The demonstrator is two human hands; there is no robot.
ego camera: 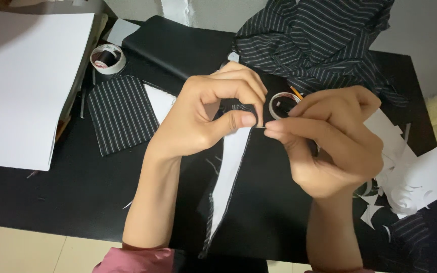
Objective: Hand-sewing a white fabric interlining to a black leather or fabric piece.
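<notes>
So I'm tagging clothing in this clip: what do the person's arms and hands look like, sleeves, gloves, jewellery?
Both hands, left hand and right hand, are bare: no gloves, rings or watch visible. The forearms are uncovered too. A dusty-pink sleeve is pushed up the left arm at the bottom edge.

My left hand is raised in the middle of the view, with its forearm coming up from 6 o'clock. Its thumb and forefinger are pinched together, pointing to 3 o'clock. My right hand is just beside it at 3 o'clock, fingers curled, thumb and forefinger tips closed together and almost meeting the left fingertips.
</notes>
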